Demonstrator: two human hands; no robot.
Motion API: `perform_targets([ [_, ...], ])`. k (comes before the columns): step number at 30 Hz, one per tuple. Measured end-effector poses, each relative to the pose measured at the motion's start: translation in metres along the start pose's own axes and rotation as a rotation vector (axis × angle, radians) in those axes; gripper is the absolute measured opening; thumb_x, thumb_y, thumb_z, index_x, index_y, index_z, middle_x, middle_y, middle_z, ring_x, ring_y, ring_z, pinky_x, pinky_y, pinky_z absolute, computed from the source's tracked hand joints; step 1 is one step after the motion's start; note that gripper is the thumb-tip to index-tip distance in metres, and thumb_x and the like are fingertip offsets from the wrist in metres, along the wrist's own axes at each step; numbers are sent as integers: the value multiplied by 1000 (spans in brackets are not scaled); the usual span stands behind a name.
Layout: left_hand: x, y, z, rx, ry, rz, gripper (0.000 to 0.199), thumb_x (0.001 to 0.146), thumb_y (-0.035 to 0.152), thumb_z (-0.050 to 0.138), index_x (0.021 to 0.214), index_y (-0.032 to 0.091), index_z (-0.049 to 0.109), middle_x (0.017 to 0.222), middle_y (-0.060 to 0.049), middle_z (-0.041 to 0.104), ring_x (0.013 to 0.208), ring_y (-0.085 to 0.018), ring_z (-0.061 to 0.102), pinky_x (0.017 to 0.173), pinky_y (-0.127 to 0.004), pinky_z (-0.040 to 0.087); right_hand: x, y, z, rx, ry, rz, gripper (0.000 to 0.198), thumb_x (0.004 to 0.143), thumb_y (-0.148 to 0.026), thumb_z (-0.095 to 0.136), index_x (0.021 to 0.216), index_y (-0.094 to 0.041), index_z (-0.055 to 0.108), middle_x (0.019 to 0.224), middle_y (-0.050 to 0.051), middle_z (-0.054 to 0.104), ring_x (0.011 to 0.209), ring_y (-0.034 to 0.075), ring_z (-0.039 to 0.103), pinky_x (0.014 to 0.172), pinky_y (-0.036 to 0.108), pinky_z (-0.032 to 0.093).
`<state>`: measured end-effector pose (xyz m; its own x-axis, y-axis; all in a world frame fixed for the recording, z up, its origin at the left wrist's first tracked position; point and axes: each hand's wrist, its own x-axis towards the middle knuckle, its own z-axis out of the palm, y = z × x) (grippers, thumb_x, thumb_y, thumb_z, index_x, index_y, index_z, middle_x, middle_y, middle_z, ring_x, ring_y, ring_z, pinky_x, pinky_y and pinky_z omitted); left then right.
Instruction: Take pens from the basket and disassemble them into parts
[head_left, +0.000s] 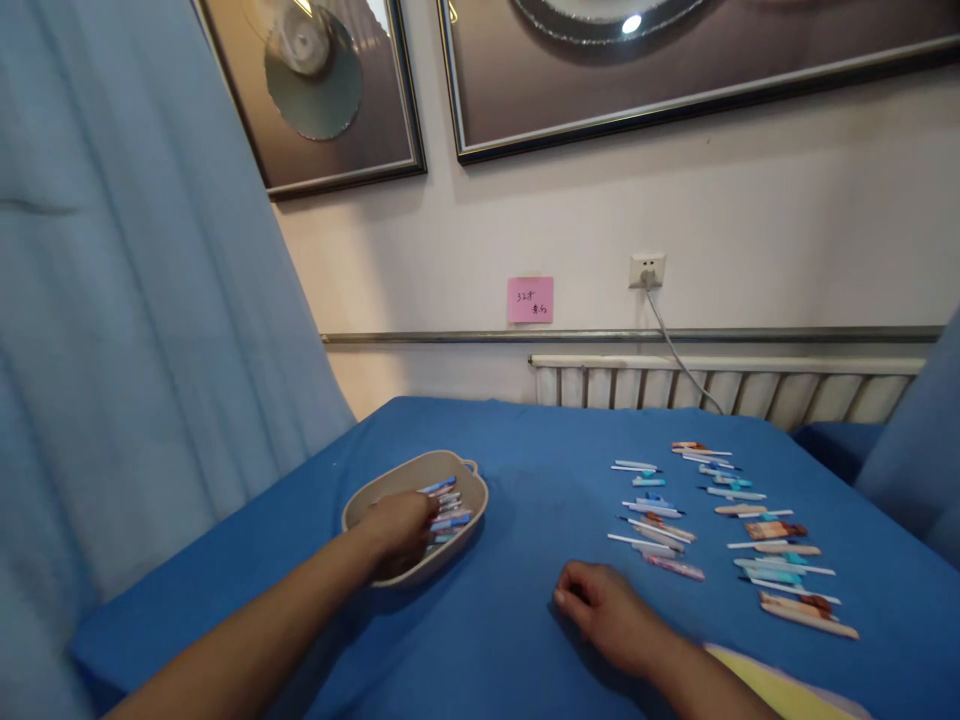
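My left hand (405, 525) reaches down into a beige oval basket (358, 500) at the left of the table. Pens and other slim sticks (452, 522), blue, white and pinkish, lie in the basket beside the fingers. Those fingertips are hidden, so whether they hold anything does not show. My right hand (604, 610) rests on the blue cloth with its fingers curled in, and nothing shows in it. Just beyond it lie a pink pen-like stick (673, 567) and a loose column of pens (652, 508). Farther right, a second column of pens and brown-and-cream pieces (776, 530) is spread out.
A blue cloth (525, 500) covers the table. Near the right forearm lies a yellow sheet-like item (780, 685). Blue curtains (150, 300) hang at the left. Behind the table are a radiator (735, 385), a plugged-in socket (646, 270) and a pink note (530, 300).
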<state>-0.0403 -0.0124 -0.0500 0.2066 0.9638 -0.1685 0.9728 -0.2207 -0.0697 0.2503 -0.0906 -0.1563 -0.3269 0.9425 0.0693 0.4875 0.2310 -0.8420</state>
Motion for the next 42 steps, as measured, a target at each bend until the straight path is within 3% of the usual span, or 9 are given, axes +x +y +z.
perform_targets([
  [8,11,-13,-3,-186,130,26,24,73,37,52,83,18,63,81,-4,68,73,-19,60,64,-25,39,0,0,1,14,13,-11,15,81,-26,49,71,-18,58,60,-2,55,56,11,49,51,20,30],
  [13,19,-2,-26,-422,345,-37,32,79,44,44,83,18,61,81,-5,67,74,-19,58,63,-25,39,0,-3,0,41,42,-30,15,79,-24,50,68,-18,58,58,-2,54,56,11,48,51,21,31],
  [18,17,62,-42,-794,389,54,38,76,52,47,78,16,60,66,-1,60,59,-15,51,54,-24,36,10,-3,-2,345,133,7,18,80,-31,51,71,-17,57,58,-2,55,49,10,48,48,22,33],
  [23,23,148,-6,-1103,165,277,35,75,49,54,72,14,61,63,0,56,55,-11,47,53,-22,35,20,-3,-36,705,431,32,36,75,-50,56,83,-16,62,76,4,64,45,9,50,42,21,33],
  [25,32,164,14,-1049,143,288,34,77,47,51,73,14,61,64,-1,58,58,-13,49,54,-22,36,21,-2,-51,760,550,83,39,71,-52,59,84,-15,63,77,5,65,45,9,51,40,21,32],
  [28,46,164,37,-763,191,224,31,81,42,48,83,16,64,74,-3,64,69,-17,56,60,-24,38,24,3,-60,782,645,165,34,68,-48,62,80,-15,62,74,4,64,44,9,50,39,20,31],
  [33,57,143,48,-343,208,139,31,86,38,41,89,18,64,86,-10,68,79,-23,61,68,-29,39,30,11,-51,758,582,205,26,66,-38,61,76,-15,62,67,2,63,41,8,49,39,20,30],
  [38,47,143,33,-328,278,173,34,88,38,37,92,18,64,88,-9,68,80,-23,61,68,-29,38,32,14,-44,716,507,197,22,67,-34,59,76,-13,62,65,2,64,41,8,49,40,20,31],
  [42,22,131,-6,-421,341,177,37,87,45,38,98,21,63,88,-6,68,79,-21,61,67,-27,37,32,16,-39,709,493,184,23,67,-36,60,74,-14,61,64,1,63,39,8,48,41,21,32],
])
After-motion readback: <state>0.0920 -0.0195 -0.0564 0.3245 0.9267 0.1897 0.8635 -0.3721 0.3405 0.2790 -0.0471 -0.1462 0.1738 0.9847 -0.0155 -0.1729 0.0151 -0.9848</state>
